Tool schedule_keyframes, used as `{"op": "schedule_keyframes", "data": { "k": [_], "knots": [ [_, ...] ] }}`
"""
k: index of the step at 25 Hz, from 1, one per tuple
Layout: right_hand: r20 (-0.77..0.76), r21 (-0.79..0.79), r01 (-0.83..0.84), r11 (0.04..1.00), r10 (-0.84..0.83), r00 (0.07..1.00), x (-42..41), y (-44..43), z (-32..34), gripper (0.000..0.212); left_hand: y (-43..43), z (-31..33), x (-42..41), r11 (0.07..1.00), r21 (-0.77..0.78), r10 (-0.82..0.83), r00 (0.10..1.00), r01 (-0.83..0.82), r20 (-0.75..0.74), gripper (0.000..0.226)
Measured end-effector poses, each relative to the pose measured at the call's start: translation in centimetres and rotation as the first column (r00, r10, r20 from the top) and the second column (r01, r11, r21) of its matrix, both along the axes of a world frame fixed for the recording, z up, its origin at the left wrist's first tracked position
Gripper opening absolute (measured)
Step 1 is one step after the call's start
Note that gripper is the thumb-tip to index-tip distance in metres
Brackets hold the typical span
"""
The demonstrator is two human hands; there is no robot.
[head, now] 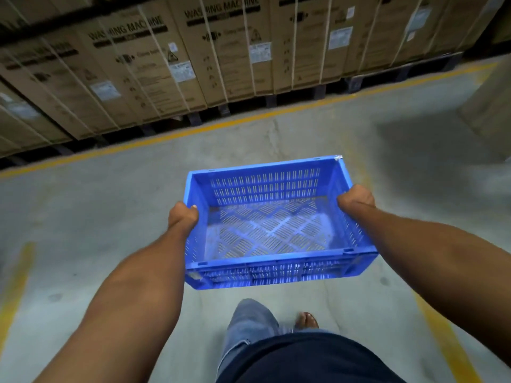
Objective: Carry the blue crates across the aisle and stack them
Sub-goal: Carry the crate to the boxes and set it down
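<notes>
Holding the blue crate (272,225) out in front of your body, you keep it clear of your legs so that you can walk with it. Your left hand (184,217) is on the left short wall and your right hand (356,200) is on the right short wall, one on each side, so the load is balanced between both arms. The fingers of both hands are closed over the rim; on the left, the fingertips (193,207) curl over the edge to the inside, and on the right I see only a closed fist on the rim. The crate is in the air, above the concrete floor (110,217), with its open side up and almost level, a little lower on the side near you.

Nothing is inside it. Through the slotted bottom and the slotted walls you can see the floor, so it is probably light to carry.

Ahead, beyond the yellow line (193,131), stand the cardboard boxes (143,64) marked as washing machines, on dark pallets. No other blue crate and no stack is visible, so I cannot tell where you will put this one. I judge you are in the carrying step.
</notes>
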State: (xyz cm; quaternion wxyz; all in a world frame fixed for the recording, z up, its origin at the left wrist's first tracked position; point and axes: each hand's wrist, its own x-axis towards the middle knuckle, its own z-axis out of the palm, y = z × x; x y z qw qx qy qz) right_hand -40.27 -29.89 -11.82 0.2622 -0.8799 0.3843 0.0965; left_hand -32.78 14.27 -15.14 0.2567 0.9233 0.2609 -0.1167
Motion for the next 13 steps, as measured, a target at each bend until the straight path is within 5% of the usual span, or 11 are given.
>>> {"op": "schedule_keyframes", "data": {
  "k": [2, 4, 7, 9, 13],
  "knots": [
    [-0.016, 0.048, -0.026, 0.999, 0.027, 1.0, 5.1, 0.2, -0.1, 0.031, 0.4, 0.1, 3.9, 1.0, -0.001, 0.028, 1.0, -0.028, 0.011, 0.043],
    [-0.061, 0.273, 0.01, 0.962, 0.007, 0.998, 10.5, 0.1, -1.8, 0.031, 1.5, -1.0, 8.6, 0.996, -0.062, 0.057, 0.998, -0.058, -0.02, 0.042],
    [-0.12, 0.585, 0.149, 0.797, -0.096, 0.988, 21.2, 0.4, -4.7, 0.047, 3.5, -2.1, 17.9, 0.876, -0.411, 0.227, 0.967, -0.255, -0.115, 0.051],
    [-0.147, 0.662, 0.205, 0.721, -0.143, 0.979, 27.3, 0.9, -4.6, 0.052, 4.2, -2.0, 24.0, 0.794, -0.519, 0.25, 0.948, -0.316, -0.195, 0.059],
    [-0.097, 0.617, 0.197, 0.762, -0.175, 0.98, 37.8, 2.0, -5.5, 0.055, 4.1, -2.5, 34.8, 0.843, -0.454, 0.256, 0.958, -0.287, -0.131, 0.059]
  ]
}}
